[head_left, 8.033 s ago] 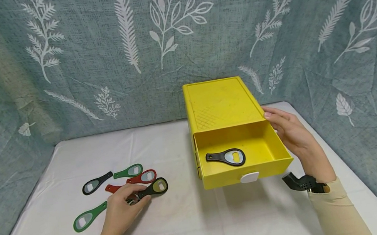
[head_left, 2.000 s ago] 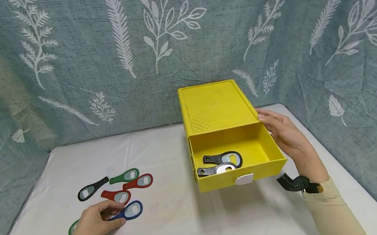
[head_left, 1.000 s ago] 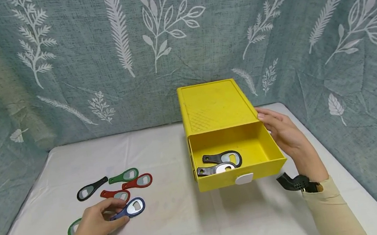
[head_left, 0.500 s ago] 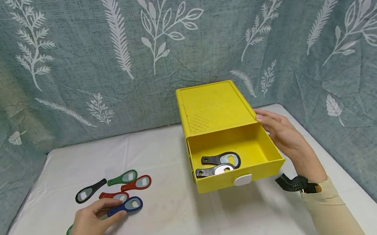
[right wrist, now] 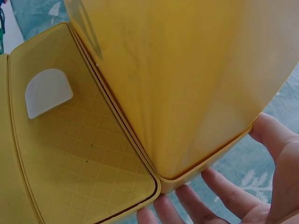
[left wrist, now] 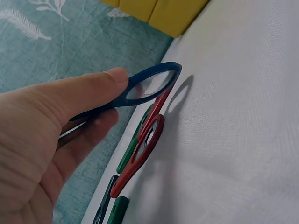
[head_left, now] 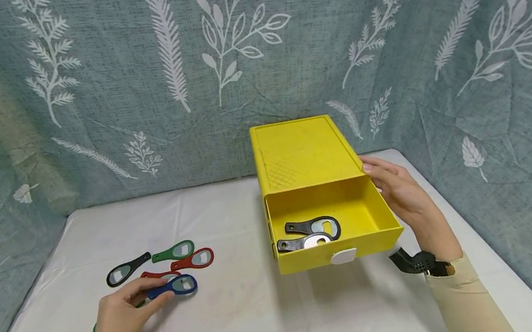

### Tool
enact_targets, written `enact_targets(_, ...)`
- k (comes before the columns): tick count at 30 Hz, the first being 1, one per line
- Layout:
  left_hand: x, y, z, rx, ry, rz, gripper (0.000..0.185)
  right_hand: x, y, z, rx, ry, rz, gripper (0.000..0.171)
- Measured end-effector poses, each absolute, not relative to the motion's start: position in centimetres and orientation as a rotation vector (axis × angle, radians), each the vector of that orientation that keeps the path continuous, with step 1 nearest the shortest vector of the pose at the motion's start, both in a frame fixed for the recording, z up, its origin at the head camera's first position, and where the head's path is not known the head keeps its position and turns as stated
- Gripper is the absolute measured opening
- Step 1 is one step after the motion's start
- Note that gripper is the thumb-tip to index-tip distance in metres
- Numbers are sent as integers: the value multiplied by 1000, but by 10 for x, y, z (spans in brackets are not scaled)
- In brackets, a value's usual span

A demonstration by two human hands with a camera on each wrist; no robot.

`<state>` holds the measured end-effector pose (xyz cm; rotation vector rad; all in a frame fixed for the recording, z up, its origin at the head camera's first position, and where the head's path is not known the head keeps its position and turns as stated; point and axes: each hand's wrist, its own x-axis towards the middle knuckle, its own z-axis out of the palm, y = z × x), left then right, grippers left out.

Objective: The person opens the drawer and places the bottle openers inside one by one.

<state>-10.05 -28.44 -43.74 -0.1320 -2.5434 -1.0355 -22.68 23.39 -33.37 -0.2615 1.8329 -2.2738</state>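
**Inspector A:** Left hand [head_left: 120, 317]: it pinches the blue bottle opener [head_left: 173, 287] by the handle, thumb on top and fingers curled beneath. The wrist view shows the opener's ring end raised clear of the white table [head_left: 243, 311], with its shadow on the cloth below.

**Inspector B:** Noted. What lies around it?

**Inspector A:** Four loose openers sit just beyond the blue one: a black bottle opener [head_left: 127, 269] furthest left, a green bottle opener [head_left: 174, 251] behind, a red bottle opener [head_left: 193, 260] beside that, and a second red opener [head_left: 155, 275] partly hidden behind the blue one. A sliver of another green piece shows at the left wrist; it is too covered to identify.

**Inspector B:** And the right hand [head_left: 399, 194]?

**Inspector A:** It rests flat against the right side of the yellow drawer box [head_left: 305, 150], fingers straight and relaxed, gripping nothing. The right wrist view confirms the fingertips under the casing's corner.

**Inspector B:** Condition of the box?

**Inspector A:** The drawer [head_left: 375, 214] is pulled out toward the person, with a white tab [head_left: 343, 256] on its front. Two black openers [head_left: 313, 233] lie inside, overlapping, near the front left. The blue opener is well apart from the box, on the table's left half.
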Motion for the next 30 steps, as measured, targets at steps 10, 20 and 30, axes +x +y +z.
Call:
enact_targets(10,-98,-284,-434,-86,-2424,-1183,27,-227,233,-334,-260,1826,-2269,37)
enact_targets(20,-98,-267,-410,-35,-2138,-1474,31,-226,232,-332,-232,1827,-2262,40)
enact_targets(30,-100,-238,-368,19,-1932,-1653,31,-224,233,-332,-259,1818,-2273,36)
